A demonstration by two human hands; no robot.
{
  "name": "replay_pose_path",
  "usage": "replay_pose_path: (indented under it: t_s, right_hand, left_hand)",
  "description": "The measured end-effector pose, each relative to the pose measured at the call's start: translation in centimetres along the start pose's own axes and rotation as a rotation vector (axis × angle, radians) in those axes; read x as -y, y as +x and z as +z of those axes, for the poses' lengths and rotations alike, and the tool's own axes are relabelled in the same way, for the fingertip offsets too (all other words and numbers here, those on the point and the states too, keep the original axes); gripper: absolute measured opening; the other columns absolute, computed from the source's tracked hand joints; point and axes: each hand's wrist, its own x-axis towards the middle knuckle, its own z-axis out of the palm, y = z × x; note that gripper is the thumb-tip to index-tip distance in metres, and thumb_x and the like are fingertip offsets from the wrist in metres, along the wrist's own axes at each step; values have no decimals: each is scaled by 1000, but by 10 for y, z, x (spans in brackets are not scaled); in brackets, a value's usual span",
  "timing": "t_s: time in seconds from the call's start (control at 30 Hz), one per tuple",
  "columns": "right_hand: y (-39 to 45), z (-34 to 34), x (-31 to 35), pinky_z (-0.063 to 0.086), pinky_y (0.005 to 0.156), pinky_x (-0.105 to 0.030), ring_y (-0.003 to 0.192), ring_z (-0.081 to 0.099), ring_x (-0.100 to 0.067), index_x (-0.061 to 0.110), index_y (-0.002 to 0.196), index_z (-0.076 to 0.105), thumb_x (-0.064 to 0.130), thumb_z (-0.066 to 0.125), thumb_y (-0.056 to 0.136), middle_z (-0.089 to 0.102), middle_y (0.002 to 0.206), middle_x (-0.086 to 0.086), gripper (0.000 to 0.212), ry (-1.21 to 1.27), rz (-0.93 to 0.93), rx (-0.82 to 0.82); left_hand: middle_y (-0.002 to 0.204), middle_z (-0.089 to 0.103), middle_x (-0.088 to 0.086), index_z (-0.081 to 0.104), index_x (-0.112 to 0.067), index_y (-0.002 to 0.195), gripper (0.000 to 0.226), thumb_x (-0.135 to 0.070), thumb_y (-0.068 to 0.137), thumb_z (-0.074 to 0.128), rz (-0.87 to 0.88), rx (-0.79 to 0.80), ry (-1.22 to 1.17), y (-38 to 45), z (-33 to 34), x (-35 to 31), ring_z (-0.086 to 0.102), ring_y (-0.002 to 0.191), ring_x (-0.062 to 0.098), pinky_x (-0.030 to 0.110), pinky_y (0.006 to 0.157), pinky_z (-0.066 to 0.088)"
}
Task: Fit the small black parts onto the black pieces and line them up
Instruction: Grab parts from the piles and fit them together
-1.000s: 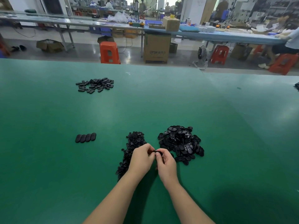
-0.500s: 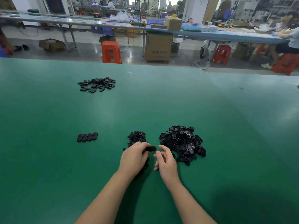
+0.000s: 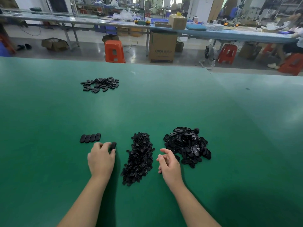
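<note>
My left hand [image 3: 100,158] pinches one black oval piece [image 3: 113,145] at its fingertips, just right of and below a short row of lined-up oval pieces [image 3: 90,138]. A long heap of small black parts [image 3: 139,157] lies between my hands. To its right sits a pile of larger black oval pieces [image 3: 186,145]. My right hand [image 3: 168,163] hovers between the two heaps, fingers loosely curled and holding nothing.
A further scatter of black oval pieces [image 3: 100,84] lies far back on the left of the green table [image 3: 164,104]. Beyond the table's far edge are orange stools [image 3: 114,51], cardboard boxes [image 3: 162,45] and a long workbench with a seated person at the right.
My hands, joined over one piece a second ago, have parted. My left hand carried the piece leftward toward the row, and my right hand drew back empty to the right.
</note>
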Motion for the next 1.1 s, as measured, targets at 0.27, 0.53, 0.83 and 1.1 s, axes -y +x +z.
replay_pose_path:
  t_s: [0.27, 0.53, 0.83, 1.1]
  right_hand:
    - [-1, 1, 0, 57, 59, -25, 64, 59, -4, 38, 111, 58, 25, 56, 102, 70, 89, -2, 16, -22, 8, 16]
    - [-1, 2, -1, 57, 58, -25, 63, 58, -3, 34, 110, 61, 24, 57, 102, 69, 88, -2, 14, -28, 15, 17]
    - [0, 2, -2, 58, 58, -26, 64, 59, -4, 34, 108, 62, 25, 57, 101, 69, 86, -1, 13, -40, 3, 8]
    - [-1, 2, 0, 59, 59, -29, 63, 59, -3, 33, 107, 62, 24, 57, 101, 69, 86, 1, 12, -46, 2, 16]
  left_hand:
    - [133, 56, 22, 78, -19, 108, 26, -28, 83, 78, 106, -58, 203, -7, 12, 6, 50, 108, 41, 50, 84, 39]
    - [165, 2, 18, 45, -37, 146, 56, -60, 95, 39, -74, 92, 325, 19, 16, 8, -2, 149, 37, 53, 119, 6]
    - [166, -3, 16, 31, -28, 155, 70, -64, 95, 31, -149, 162, 256, 26, 14, 11, -9, 152, 34, 56, 121, -2]
    - [114, 65, 16, 71, -6, 114, 24, -18, 93, 66, 174, -113, -34, 18, 10, 8, 56, 110, 33, 50, 99, 40]
